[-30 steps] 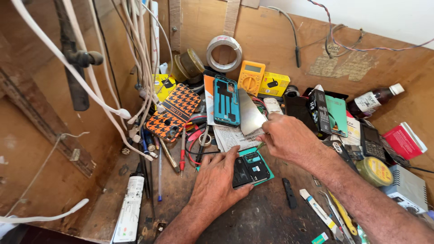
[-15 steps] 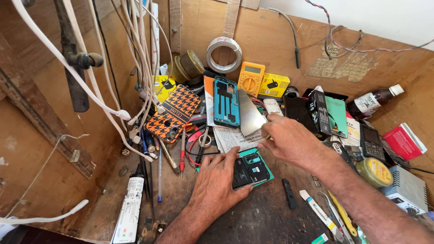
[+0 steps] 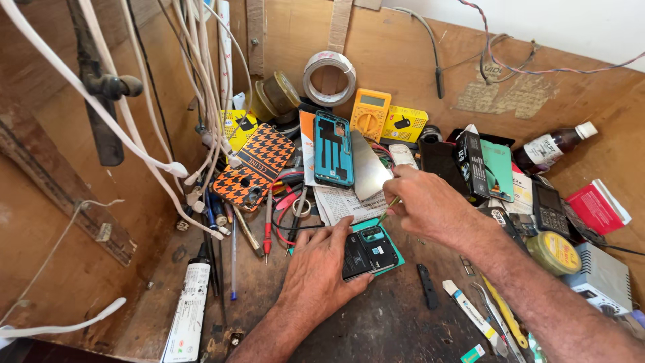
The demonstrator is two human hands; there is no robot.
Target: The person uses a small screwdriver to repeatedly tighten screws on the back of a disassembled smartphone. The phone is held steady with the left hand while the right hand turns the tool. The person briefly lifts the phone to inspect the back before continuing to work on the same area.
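An opened phone [image 3: 368,250] with a teal frame lies face down on the dark wooden bench, its insides showing. My left hand [image 3: 321,269] lies flat on its left part and presses it down. My right hand [image 3: 424,202] is just above and to the right, pinching a thin yellow-green tool [image 3: 388,208] whose tip points down at the phone's upper edge. A grey metal plate [image 3: 367,168] stands just behind my right fingers. A teal phone frame [image 3: 333,149] leans behind on papers.
An orange patterned phone case [image 3: 253,167], a yellow multimeter [image 3: 369,113], a tape roll [image 3: 328,77], a brown bottle [image 3: 552,146] and a red box [image 3: 596,206] crowd the back. White cables [image 3: 161,161] hang at left. Screwdrivers [image 3: 269,222] and a white tube [image 3: 185,310] lie left of the phone.
My right hand has shifted slightly down and left, bringing the tool tip closer to the phone. My left hand keeps its place on the phone.
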